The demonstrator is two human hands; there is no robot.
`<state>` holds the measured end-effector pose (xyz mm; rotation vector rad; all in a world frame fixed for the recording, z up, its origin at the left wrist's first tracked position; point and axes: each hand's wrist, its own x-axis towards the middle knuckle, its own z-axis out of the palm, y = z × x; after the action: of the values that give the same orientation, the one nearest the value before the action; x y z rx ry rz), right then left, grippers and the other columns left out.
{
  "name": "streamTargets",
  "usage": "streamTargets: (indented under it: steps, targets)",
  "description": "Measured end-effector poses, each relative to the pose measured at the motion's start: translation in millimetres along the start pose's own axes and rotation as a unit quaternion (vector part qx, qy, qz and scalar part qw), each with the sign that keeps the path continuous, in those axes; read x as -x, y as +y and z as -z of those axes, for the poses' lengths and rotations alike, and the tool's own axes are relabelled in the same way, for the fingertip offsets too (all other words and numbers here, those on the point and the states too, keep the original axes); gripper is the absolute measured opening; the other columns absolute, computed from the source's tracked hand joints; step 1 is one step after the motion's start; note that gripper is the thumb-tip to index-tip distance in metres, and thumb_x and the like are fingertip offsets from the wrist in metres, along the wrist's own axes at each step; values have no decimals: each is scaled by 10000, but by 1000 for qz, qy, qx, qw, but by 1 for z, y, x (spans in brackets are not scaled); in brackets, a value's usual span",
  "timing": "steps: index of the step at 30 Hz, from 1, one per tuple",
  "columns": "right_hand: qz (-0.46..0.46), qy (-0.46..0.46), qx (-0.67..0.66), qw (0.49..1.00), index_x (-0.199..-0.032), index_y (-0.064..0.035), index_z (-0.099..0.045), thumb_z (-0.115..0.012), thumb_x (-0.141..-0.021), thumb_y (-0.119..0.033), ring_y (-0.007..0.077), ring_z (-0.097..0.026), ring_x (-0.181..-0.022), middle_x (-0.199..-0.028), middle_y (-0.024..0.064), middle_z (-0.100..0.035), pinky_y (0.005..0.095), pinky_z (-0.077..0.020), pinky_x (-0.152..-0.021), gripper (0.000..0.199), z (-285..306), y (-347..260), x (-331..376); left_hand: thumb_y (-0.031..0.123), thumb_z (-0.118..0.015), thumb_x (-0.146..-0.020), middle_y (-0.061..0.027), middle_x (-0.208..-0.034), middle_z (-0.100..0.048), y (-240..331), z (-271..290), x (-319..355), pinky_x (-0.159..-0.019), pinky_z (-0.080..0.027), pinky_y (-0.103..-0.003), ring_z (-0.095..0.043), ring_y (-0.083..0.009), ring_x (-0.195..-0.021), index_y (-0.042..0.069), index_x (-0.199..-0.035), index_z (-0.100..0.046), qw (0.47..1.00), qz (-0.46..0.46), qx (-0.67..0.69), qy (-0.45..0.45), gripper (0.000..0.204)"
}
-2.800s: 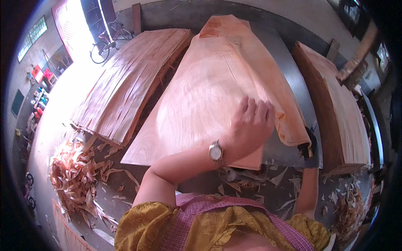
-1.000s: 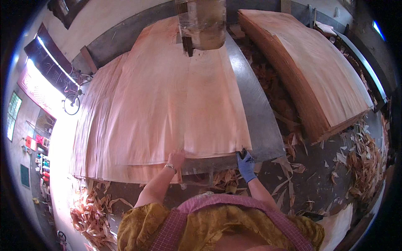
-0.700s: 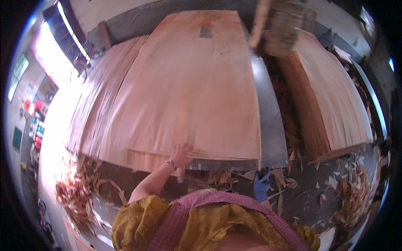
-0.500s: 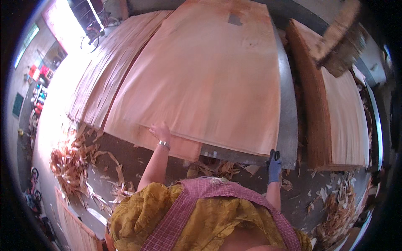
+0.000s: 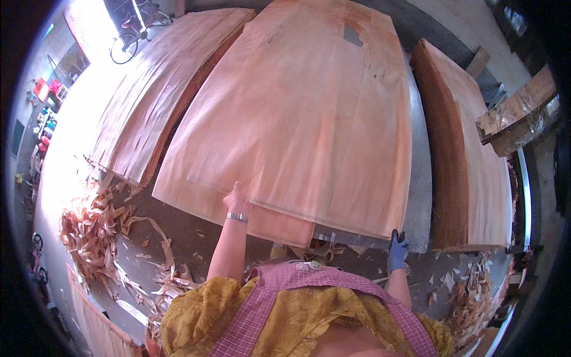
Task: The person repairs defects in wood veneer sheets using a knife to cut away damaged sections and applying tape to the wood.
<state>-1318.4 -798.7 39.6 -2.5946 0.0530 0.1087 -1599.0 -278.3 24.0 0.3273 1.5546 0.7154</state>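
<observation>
A large, thin sheet of wood veneer (image 5: 285, 149) lies in front of me, with a ragged hole near its far end. My left hand (image 5: 234, 201), bare with a metal band at the wrist, grips its near edge toward the left. At the near right corner my right hand (image 5: 398, 250), in a blue-grey glove with dark fingertips, is closed on the edge. Another veneer sheet (image 5: 279, 227) shows beneath, sticking out to the left and toward me. A grey metal surface (image 5: 421, 196) lies under the sheets and shows along their right side.
Stacks of veneer stand on the left (image 5: 160, 89) and right (image 5: 482, 196). A wooden beam wrapped in clear film (image 5: 517, 110) juts in at the upper right. Veneer scraps (image 5: 89, 232) heap on the floor at left, more scraps (image 5: 473, 291) at right. A bicycle (image 5: 126, 44) stands far left.
The top sheet has shifted rightward over the lower one, whose left strip shows wider. Both hands have moved slightly right and nearer in the picture, and the whole view has shifted.
</observation>
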Motion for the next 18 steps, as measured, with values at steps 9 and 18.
streamTargets:
  steps: [9, 18]
  targets:
    - [18, 53, 13, 998, -945, 63, -653, -630, -906, -477, 294, -626, -793, -884, 219, -688, 414, -477, -724, 542, -6, 45, 7, 339, -752, -827, 1, -689, -539, -1, 35, -33, -475, -410, -322, -517, -143, -583, 110, -876, -595, 1000, 2, -7, -9, 282]
    - [25, 0, -5, 1000, -1078, 67, -647, -561, -944, -454, 426, -635, -963, -1048, 296, -648, 463, -488, -787, 545, -7, -8, 5, 253, -759, -837, -30, -798, -619, 3, -4, -32, -536, -444, -300, -557, -150, -626, 69, -873, -582, 992, -117, 44, -4, 258]
